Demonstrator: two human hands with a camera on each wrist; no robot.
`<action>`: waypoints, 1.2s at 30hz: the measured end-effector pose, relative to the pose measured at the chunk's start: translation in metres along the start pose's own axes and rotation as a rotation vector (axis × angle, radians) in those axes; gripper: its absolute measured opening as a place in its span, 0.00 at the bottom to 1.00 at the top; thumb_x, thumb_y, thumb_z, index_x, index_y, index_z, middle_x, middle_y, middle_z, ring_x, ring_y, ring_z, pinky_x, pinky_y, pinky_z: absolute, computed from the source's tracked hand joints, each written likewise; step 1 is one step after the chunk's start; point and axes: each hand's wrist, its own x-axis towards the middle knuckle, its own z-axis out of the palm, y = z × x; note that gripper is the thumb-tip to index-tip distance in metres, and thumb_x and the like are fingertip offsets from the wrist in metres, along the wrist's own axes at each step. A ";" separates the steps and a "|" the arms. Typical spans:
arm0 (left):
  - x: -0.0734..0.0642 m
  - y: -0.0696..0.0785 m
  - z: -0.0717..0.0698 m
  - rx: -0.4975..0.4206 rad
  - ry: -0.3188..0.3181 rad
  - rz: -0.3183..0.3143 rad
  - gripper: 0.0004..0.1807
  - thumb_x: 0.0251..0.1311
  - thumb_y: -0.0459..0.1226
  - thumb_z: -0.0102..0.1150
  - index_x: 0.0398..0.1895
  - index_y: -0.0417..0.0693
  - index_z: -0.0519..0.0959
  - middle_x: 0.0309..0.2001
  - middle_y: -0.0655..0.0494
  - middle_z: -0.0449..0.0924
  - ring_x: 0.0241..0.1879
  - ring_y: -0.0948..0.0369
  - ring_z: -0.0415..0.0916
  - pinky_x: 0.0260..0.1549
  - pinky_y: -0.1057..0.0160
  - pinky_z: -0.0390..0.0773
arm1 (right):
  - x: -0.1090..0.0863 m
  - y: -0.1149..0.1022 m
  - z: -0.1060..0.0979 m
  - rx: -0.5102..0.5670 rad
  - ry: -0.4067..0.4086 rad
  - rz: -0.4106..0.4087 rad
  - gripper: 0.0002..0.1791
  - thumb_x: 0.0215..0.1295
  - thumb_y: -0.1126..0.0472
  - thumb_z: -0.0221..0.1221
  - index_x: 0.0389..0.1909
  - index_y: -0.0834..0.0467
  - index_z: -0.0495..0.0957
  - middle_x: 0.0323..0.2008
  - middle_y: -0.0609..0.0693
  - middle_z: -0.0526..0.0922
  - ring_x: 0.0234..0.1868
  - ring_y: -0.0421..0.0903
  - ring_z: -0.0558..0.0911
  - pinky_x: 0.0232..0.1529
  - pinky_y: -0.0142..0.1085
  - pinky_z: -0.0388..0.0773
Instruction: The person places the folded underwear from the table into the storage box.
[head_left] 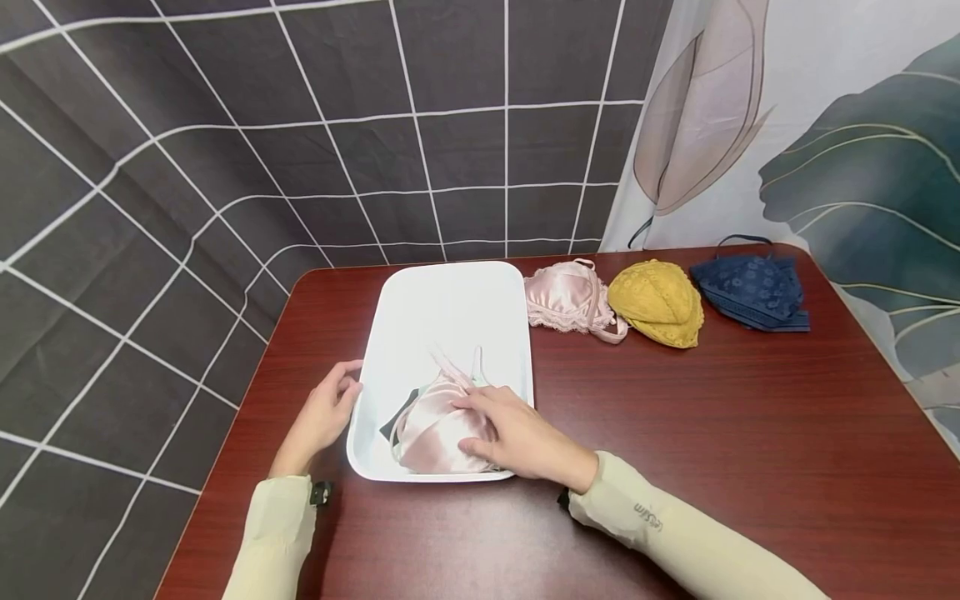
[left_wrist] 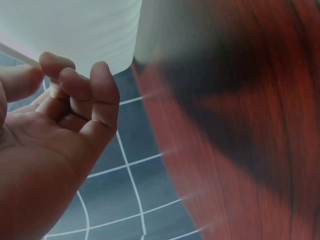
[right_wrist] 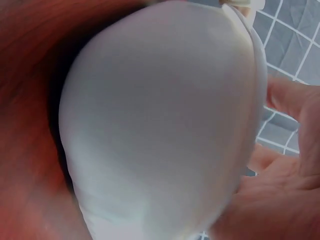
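A white plastic tray [head_left: 450, 304] stands on the table. In its near end lies a pale pink satin bra [head_left: 427, 437], its cups rounded up and a strap trailing toward the tray's middle. Dark cloth [head_left: 388, 428] and a bit of pale green cloth [head_left: 480, 380] peek out from beneath it. With thumb and forefinger my left hand [head_left: 328, 408] pinches the tray's left rim, as the left wrist view shows closely. My right hand [head_left: 517, 433] reaches over the right rim and rests on the bra, thumb and forefinger apart. Its other fingers are hidden in the head view.
To the right of the tray, along the table's back edge, lie a pink lace-trimmed bra [head_left: 566, 298], a mustard yellow bra [head_left: 656, 302] and a navy bra [head_left: 753, 287]. A dark checked curtain [head_left: 450, 150] hangs behind the reddish-brown table [head_left: 712, 417].
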 end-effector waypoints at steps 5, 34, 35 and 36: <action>0.000 0.001 -0.001 0.002 -0.003 0.002 0.20 0.68 0.31 0.49 0.62 0.39 0.64 0.35 0.47 0.77 0.30 0.55 0.71 0.31 0.56 0.72 | 0.000 0.006 -0.016 0.036 0.083 0.003 0.25 0.61 0.52 0.62 0.57 0.57 0.74 0.56 0.52 0.74 0.58 0.48 0.70 0.58 0.44 0.64; -0.002 0.002 0.001 0.009 -0.010 -0.011 0.21 0.68 0.31 0.48 0.63 0.39 0.64 0.34 0.47 0.77 0.31 0.54 0.73 0.34 0.55 0.73 | -0.048 0.102 -0.122 -0.009 0.408 0.275 0.20 0.64 0.58 0.61 0.53 0.64 0.74 0.49 0.59 0.77 0.50 0.55 0.74 0.51 0.52 0.68; -0.002 0.003 0.001 0.008 -0.010 -0.013 0.21 0.68 0.31 0.48 0.63 0.39 0.64 0.34 0.47 0.77 0.31 0.54 0.73 0.34 0.54 0.73 | -0.050 0.103 -0.125 -0.012 0.410 0.285 0.21 0.64 0.57 0.60 0.54 0.64 0.74 0.50 0.59 0.77 0.52 0.56 0.74 0.52 0.52 0.68; -0.003 0.003 0.001 0.008 -0.010 -0.014 0.21 0.68 0.31 0.48 0.63 0.39 0.64 0.35 0.47 0.77 0.31 0.54 0.73 0.34 0.54 0.73 | -0.051 0.105 -0.128 -0.012 0.410 0.293 0.21 0.65 0.56 0.60 0.54 0.64 0.74 0.51 0.60 0.76 0.54 0.57 0.73 0.52 0.53 0.68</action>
